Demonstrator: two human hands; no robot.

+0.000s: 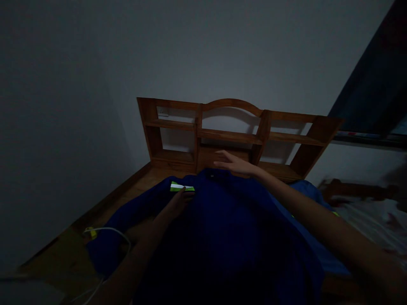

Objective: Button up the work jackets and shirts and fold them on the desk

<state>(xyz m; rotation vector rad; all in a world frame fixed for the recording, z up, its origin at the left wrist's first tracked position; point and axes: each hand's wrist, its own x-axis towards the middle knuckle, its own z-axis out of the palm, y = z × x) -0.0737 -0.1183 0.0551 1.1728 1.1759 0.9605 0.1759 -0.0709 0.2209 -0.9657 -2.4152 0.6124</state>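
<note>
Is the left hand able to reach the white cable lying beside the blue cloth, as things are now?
Probably yes. The left hand rests on the blue cloth, the white cable lies near its forearm, and nothing stands between them.

There are two hands in view, the left hand (177, 204) and the right hand (233, 163). One blue cloth (235, 220) is spread out, with one green-and-white stripe (182, 187) showing on it. One wooden shelf unit (230, 136) stands with three bays side by side. There is one white cable (111, 231), with one yellow piece (91, 232) on it, and one patterned sheet (372, 220).
</note>
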